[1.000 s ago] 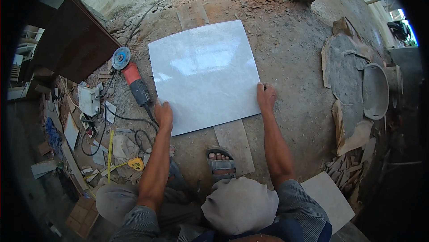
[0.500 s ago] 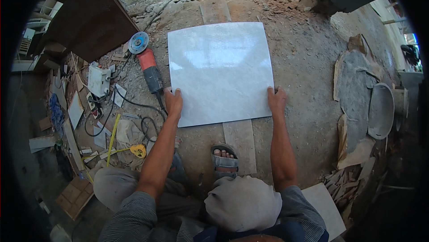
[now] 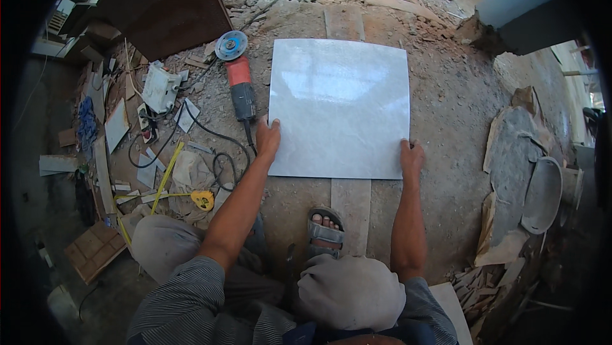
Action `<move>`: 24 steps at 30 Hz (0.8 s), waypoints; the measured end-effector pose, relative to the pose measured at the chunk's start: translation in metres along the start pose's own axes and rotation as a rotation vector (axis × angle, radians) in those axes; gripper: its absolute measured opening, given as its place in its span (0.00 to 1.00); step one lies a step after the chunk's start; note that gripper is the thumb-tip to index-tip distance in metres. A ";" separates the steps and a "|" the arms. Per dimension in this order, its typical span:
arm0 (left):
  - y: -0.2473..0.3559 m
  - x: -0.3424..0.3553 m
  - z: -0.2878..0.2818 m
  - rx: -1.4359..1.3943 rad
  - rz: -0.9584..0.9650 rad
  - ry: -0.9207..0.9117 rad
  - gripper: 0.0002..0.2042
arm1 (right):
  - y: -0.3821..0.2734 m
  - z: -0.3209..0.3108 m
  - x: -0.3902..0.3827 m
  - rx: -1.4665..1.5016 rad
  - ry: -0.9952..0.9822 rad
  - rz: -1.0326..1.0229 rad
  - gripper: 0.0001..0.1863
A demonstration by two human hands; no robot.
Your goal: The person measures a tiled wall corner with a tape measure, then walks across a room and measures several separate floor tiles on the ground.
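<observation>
A large, glossy, pale grey square tile (image 3: 341,135) lies in front of me over a narrow board (image 3: 350,214) on the dirt floor, with light reflecting off its far half. My left hand (image 3: 268,138) grips the tile's left edge near the closest corner, thumb on top. On the opposite edge, my right hand (image 3: 412,156) holds the tile the same way; the fingers of both hands are partly hidden. Just left of the tile rests a red and black angle grinder (image 3: 241,90) with a blue-centred disc, its cable running close to my left hand.
To the left lie a yellow tape measure (image 3: 202,200), a white electrical box (image 3: 161,87) and scattered offcuts. A brown panel (image 3: 162,10) stands at the far left. A grey basin (image 3: 544,195) and tile shards (image 3: 488,289) are at right. A pillar (image 3: 526,7) rises at the far right.
The whole view has turned slightly, shifting the tile, grinder and board to the right in the picture. Both hands keep their hold, and the tile shows no clear movement relative to the board.
</observation>
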State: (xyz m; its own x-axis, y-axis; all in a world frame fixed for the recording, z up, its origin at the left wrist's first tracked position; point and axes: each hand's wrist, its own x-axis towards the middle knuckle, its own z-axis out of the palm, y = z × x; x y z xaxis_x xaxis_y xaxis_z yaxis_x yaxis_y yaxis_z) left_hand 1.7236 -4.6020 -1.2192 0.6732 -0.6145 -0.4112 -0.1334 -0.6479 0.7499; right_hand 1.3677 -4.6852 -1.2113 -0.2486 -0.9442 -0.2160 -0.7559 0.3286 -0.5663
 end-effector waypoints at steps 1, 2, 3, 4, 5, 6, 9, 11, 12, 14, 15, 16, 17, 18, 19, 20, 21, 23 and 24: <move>-0.003 0.002 0.001 -0.004 -0.007 -0.003 0.19 | 0.001 0.000 0.000 0.008 0.020 0.008 0.19; -0.007 0.005 0.001 -0.007 -0.017 -0.005 0.19 | 0.002 0.002 0.001 0.016 0.038 0.015 0.19; -0.004 0.003 0.002 -0.011 -0.029 0.008 0.19 | 0.002 0.000 0.001 0.012 0.024 0.004 0.19; 0.001 0.001 -0.001 -0.045 -0.034 -0.017 0.19 | -0.003 -0.002 -0.001 0.028 0.025 0.036 0.20; 0.003 0.000 -0.002 -0.080 -0.041 -0.042 0.19 | -0.005 -0.002 -0.003 0.042 0.025 0.069 0.20; 0.004 -0.001 -0.003 -0.081 -0.053 -0.020 0.19 | -0.005 -0.002 -0.002 0.042 0.004 0.054 0.20; 0.004 0.004 -0.007 0.169 0.121 0.137 0.20 | 0.002 -0.001 0.004 -0.002 -0.009 -0.001 0.20; 0.008 0.011 -0.013 0.168 0.632 0.313 0.25 | 0.009 0.001 0.007 0.029 -0.009 -0.043 0.20; 0.015 0.019 -0.018 0.169 0.630 0.324 0.25 | 0.007 0.002 0.006 0.033 -0.014 -0.053 0.20; 0.036 0.036 -0.030 0.444 0.510 0.610 0.34 | 0.001 0.000 0.002 -0.044 -0.037 -0.018 0.21; 0.039 0.050 -0.036 0.448 0.504 0.625 0.34 | -0.001 0.002 -0.001 -0.038 -0.046 -0.030 0.21; 0.042 0.064 -0.043 0.525 0.333 0.585 0.39 | -0.002 0.004 -0.001 -0.068 -0.036 -0.036 0.21; 0.043 0.075 -0.049 0.595 0.160 0.543 0.44 | -0.002 0.007 -0.001 -0.097 -0.026 -0.041 0.22; 0.046 0.081 -0.047 0.591 0.156 0.550 0.44 | 0.004 0.008 0.001 -0.097 -0.028 -0.050 0.22; 0.052 0.085 -0.046 0.501 0.041 0.392 0.46 | 0.010 0.008 0.002 -0.123 0.017 -0.062 0.22; 0.057 0.088 -0.046 0.407 -0.071 0.234 0.48 | 0.016 0.009 0.003 -0.149 0.062 -0.074 0.23; 0.056 0.092 -0.048 0.406 -0.073 0.244 0.48 | 0.013 0.010 0.001 -0.144 0.057 -0.081 0.23; 0.049 0.098 -0.054 0.407 -0.057 0.247 0.50 | 0.007 0.015 -0.002 -0.105 0.071 -0.075 0.23; 0.047 0.097 -0.055 0.406 -0.059 0.244 0.50 | 0.006 0.013 -0.002 -0.109 0.072 -0.073 0.23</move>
State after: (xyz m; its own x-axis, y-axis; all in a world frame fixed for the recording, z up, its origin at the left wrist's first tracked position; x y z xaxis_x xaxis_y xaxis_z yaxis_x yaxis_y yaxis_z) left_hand 1.8222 -4.6677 -1.1953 0.8326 -0.4795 -0.2771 -0.3308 -0.8319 0.4456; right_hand 1.3713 -4.6806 -1.2245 -0.2298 -0.9661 -0.1178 -0.8342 0.2579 -0.4875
